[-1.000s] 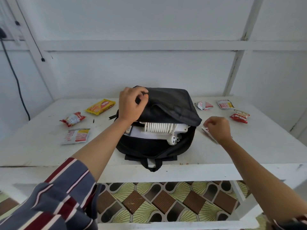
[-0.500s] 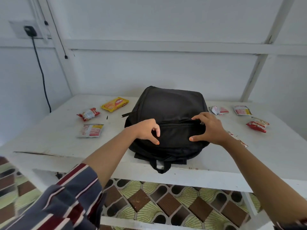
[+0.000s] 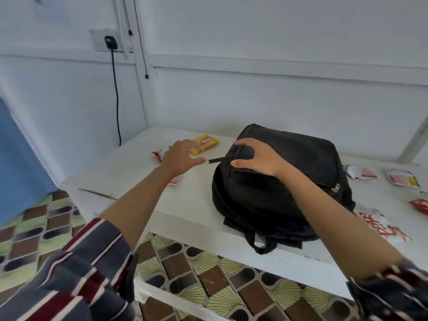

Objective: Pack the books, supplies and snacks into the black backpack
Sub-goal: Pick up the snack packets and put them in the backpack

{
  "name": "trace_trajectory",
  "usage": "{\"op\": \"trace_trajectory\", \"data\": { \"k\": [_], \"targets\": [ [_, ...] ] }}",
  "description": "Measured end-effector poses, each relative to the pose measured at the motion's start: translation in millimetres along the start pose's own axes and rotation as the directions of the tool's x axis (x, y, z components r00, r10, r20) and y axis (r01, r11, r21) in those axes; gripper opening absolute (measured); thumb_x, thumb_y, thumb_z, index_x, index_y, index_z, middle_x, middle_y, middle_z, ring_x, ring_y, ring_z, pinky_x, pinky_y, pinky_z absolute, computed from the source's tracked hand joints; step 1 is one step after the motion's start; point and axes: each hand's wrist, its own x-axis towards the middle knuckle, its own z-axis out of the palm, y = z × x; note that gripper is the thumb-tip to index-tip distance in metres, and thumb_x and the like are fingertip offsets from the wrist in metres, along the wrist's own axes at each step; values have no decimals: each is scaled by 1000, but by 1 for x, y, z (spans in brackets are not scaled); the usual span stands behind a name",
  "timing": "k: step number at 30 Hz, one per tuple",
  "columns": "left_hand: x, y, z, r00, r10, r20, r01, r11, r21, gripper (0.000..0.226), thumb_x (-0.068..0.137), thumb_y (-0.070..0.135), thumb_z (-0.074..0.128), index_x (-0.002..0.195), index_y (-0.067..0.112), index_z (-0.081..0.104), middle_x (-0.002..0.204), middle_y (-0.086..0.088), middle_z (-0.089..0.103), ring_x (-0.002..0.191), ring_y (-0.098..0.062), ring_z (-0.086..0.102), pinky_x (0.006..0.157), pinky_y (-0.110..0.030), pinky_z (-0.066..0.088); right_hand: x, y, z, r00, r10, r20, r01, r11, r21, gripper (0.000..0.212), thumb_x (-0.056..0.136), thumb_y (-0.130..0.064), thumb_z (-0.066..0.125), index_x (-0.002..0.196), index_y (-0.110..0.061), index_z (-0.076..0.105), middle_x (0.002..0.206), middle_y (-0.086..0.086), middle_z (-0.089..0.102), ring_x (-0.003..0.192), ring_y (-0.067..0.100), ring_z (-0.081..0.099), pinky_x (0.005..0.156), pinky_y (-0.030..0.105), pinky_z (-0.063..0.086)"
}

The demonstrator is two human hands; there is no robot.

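Note:
The black backpack [image 3: 289,181] lies on the white table [image 3: 129,172] with its flap down, so its contents are hidden. My right hand [image 3: 252,158] grips the bag's upper left corner, fingers arched over the fabric and thumb on its side. My left hand [image 3: 183,156] reaches left of the bag, just above the table, with fingers spread and nothing in it. A yellow snack packet [image 3: 206,142] lies just beyond its fingertips. A red packet [image 3: 158,155] peeks out on its left, and a white and red packet [image 3: 174,181] shows under my wrist.
More snack packets lie right of the bag: two white and red ones [image 3: 360,171] [image 3: 403,178], a red one [image 3: 420,205] at the frame edge, and a clear printed one [image 3: 382,225] near the front. A black cable [image 3: 115,93] hangs from a wall socket at the back left.
The bag's flap came down over the contents. My left hand has left the bag and moved left towards the snack packets. My right hand slid to the bag's left corner. The view swung left.

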Motion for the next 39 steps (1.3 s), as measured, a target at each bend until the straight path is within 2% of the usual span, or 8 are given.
{"op": "trace_trajectory", "data": {
  "k": [8,14,18,21,26,29,33,39],
  "targets": [
    [15,-100,-33,992,-125,2,125,991,46,27,76,31,73,101,25,66,118,2,61,108,-20,55,88,-35,44,83,-34,127,982,40,183,-50,998,49,68,77,-33,74,136,-22,43,143,-1,41,131,16,36,101,24,28],
    [48,-168,-36,981,-126,146,115,990,81,40,79,34,71,115,23,60,123,-3,57,113,-20,51,94,-40,42,128,-32,193,958,141,251,-156,987,39,73,73,-30,78,136,-24,42,144,-2,39,130,15,37,96,20,27],
    [66,-197,-28,964,-93,247,87,996,36,48,79,30,72,123,20,56,130,-7,51,120,-22,46,100,-40,38,143,-30,212,947,158,280,-161,987,-11,78,68,-35,81,135,-27,43,142,-3,39,126,12,38,95,18,29],
    [82,-211,-21,954,-78,289,77,997,13,56,78,29,73,129,21,52,134,-9,46,124,-25,42,103,-42,36,150,-30,219,945,129,302,-90,986,-141,83,64,-40,82,136,-25,43,141,0,40,128,16,34,103,23,25],
    [103,-221,-6,929,-70,362,66,998,24,72,79,40,70,141,33,35,147,-8,32,136,-26,28,109,-43,29,153,-28,223,928,114,353,-63,986,-153,85,61,-35,85,135,-23,44,132,2,45,120,16,41,103,25,30],
    [105,-224,3,900,-44,435,50,999,-1,74,80,38,69,143,34,31,141,-9,39,128,-28,39,106,-43,34,153,-27,223,933,113,342,-59,985,-165,82,64,-35,84,135,-24,45,130,1,46,117,16,42,96,21,30],
    [107,-225,8,916,4,401,9,999,-31,67,82,23,67,141,32,36,131,-13,47,121,-29,44,102,-40,38,150,-29,220,935,119,334,-68,984,-163,74,66,-31,82,133,-24,49,128,0,49,114,16,45,97,25,35],
    [113,-195,0,967,99,234,-58,983,-175,63,77,15,70,135,25,47,122,-12,54,109,-25,52,93,-37,44,142,-35,176,964,168,207,-152,984,-89,71,65,-24,83,129,-26,51,112,-7,47,102,10,48,84,18,36]
  ]
}}
